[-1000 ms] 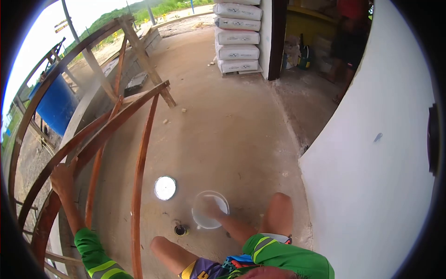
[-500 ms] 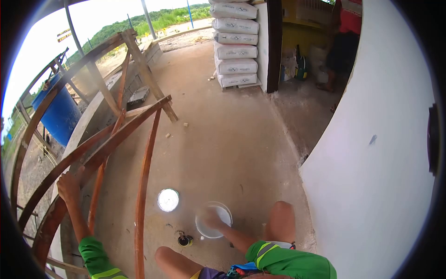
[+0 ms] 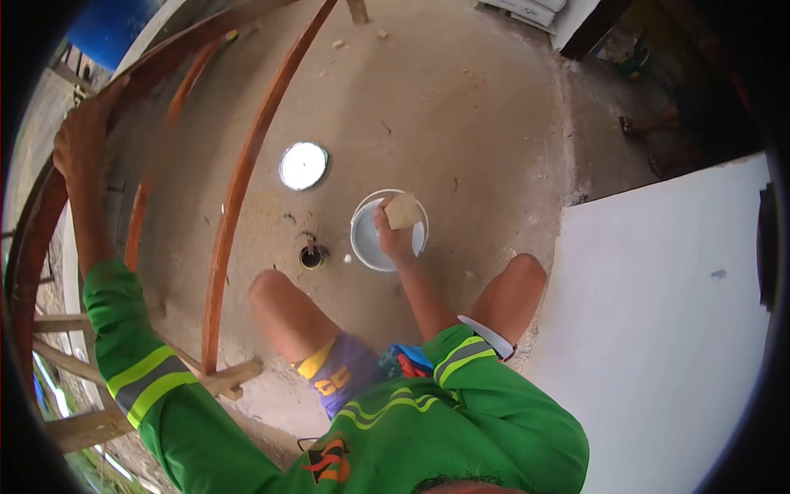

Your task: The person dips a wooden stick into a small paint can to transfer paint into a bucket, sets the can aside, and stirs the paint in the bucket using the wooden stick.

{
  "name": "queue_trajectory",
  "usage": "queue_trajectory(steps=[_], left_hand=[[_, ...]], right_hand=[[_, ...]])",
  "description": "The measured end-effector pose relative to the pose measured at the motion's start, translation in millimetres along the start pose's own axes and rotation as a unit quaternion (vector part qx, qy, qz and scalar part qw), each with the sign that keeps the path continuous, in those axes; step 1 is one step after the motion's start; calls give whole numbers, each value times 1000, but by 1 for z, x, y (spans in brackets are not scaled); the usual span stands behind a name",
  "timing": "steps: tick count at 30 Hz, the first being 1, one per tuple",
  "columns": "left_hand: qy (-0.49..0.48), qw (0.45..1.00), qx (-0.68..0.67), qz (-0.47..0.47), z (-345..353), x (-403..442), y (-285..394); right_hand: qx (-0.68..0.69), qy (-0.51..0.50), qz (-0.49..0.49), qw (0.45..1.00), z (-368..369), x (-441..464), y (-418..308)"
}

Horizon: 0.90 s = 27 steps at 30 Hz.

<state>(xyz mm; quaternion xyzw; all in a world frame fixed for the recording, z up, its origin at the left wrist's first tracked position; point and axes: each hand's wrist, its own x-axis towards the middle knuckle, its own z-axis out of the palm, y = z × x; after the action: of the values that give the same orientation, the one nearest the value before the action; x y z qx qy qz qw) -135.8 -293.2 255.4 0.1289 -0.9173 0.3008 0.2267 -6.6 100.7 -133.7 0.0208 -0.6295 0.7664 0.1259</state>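
My right hand [image 3: 393,232] is closed on a flat, tan, squarish piece [image 3: 402,212], its exact kind unclear, above a white bucket [image 3: 367,244] whose inside is pale. At the left, my left hand [image 3: 80,140] is wrapped round a curved reddish-brown wooden beam [image 3: 49,202]. A bright round lid [image 3: 304,165] lies on the floor beyond the bucket, to its left. Beside the bucket stands a small dark can [image 3: 312,257] with something upright in it.
A long reddish wooden strip [image 3: 239,185] slants between my left arm and the lid. White wall [image 3: 666,313] on the right. Stacked bags [image 3: 531,10] and a blue barrel [image 3: 107,29] are at the top. A person's feet [image 3: 638,128] show in the dark doorway.
The view has tilted down towards my body. My right hand has risen from inside the bucket and the tan piece now shows in it. My left hand still grips the wood.
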Motion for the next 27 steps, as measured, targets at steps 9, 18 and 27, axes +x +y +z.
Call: queue_trajectory(steps=[9,18,27], left_hand=[[42,997,33,-58,-23,-4,15],[131,989,43,-50,-25,-18,20],[-51,997,56,-25,7,4,1]], right_hand=[[-1,55,43,998,-46,15,1],[-119,-136,-61,982,-37,-20,1],[-102,-213,-25,971,11,-21,-5]])
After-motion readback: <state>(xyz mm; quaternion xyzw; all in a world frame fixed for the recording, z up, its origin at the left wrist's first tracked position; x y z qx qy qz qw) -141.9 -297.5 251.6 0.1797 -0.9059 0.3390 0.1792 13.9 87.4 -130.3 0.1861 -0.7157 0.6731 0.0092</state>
